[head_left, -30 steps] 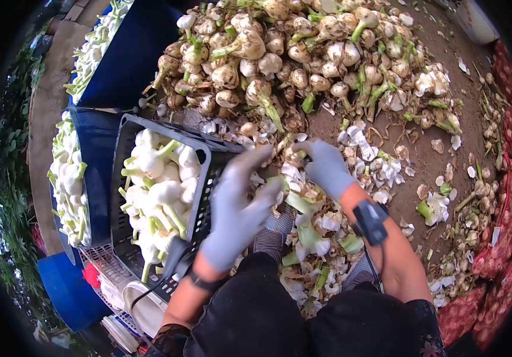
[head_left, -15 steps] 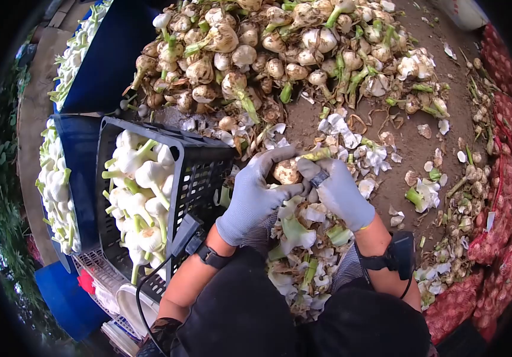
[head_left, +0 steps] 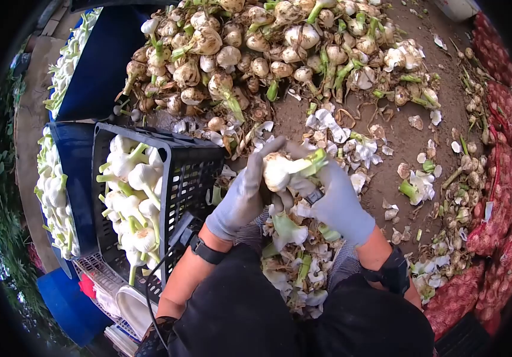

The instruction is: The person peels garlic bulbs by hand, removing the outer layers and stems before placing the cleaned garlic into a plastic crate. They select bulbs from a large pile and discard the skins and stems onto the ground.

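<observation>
A garlic bulb (head_left: pixel 276 173) with a partly bared white stem and a loose green leaf sheath is in front of me, between my gloved hands. My left hand (head_left: pixel 241 195) curls its fingers round the bulb from the left. My right hand (head_left: pixel 338 199) is closed at the stem side, its fingertips partly hidden behind the sheath. A small dark metal piece (head_left: pixel 314 196) sits at the right thumb. Below both hands, peeled skins and leaf scraps (head_left: pixel 294 262) are heaped between my legs.
Soil-stained garlic (head_left: pixel 256 53) is piled ahead. At the left, a black crate (head_left: pixel 193 172) holds cleaned white bulbs, beside blue containers (head_left: pixel 77 178) with more garlic. Red mesh sacks (head_left: pixel 497 184) line the right side. Skins (head_left: pixel 327 125) litter the ground.
The brown outer skin has come away from much of the bulb and stem, which now show white. My hands have raised and turned the bulb, and the view has shifted slightly.
</observation>
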### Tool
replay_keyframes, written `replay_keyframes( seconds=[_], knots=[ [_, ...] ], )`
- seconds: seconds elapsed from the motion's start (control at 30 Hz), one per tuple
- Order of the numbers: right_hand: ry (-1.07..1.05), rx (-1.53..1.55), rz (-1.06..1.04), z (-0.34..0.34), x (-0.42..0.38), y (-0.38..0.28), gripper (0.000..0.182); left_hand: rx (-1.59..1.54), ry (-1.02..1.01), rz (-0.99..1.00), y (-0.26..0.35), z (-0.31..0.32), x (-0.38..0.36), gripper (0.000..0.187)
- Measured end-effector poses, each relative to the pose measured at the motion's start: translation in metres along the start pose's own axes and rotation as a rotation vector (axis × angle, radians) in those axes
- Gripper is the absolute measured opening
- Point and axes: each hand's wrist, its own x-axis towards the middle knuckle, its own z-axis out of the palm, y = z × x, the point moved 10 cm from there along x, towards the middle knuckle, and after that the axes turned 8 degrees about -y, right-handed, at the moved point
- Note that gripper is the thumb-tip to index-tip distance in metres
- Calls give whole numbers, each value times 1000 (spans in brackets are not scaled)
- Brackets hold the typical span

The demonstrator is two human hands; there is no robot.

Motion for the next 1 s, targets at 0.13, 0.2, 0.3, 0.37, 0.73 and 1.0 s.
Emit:
replay_keyframes(
  seconds=[0.13,0.2,0.3,0.37,0.73,1.0],
  knots=[
    [-188,594,230,13,5,26,34,459,-37,-38,10,12,-5,77],
    [-159,308,218,10,7,33,26,849,65,125,13,-12,-5,65],
    [-225,532,391,26,-7,37,18,538,317,120,35,-34,-7,46],
    [-176,503,337,30,-12,36,18,573,186,173,40,-21,-4,53],
    [-184,-440,216,-9,-13,36,25,-140,-85,154,21,2,4,49],
    [-1026,297,-1,56,-51,-42,23,-782,110,206,4,-43,17,46]
  ],
)
